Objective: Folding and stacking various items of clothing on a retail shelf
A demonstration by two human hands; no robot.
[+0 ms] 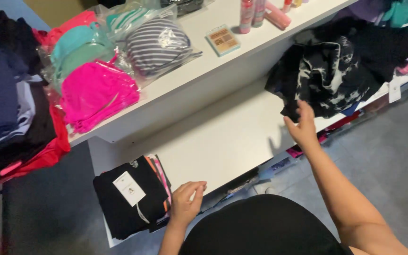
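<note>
The black-and-white patterned garment point(324, 75) lies heaped at the right end of the lower shelf point(223, 141), and the right hand point(302, 126) reaches its edge with fingers spread — a released grip, holding nothing. The left hand point(186, 202) rests at the shelf's front edge, fingers curled loosely; whether they pinch anything I cannot tell. Just left of it sits one stack of folded clothes point(131, 196), black on top with a white tag. On the white desk point(199, 61) above lie four bagged garments — one bright pink point(97, 94), one teal point(74, 49), two striped — plus one small flat box point(222, 40) and pink bottles point(260, 12).
</note>
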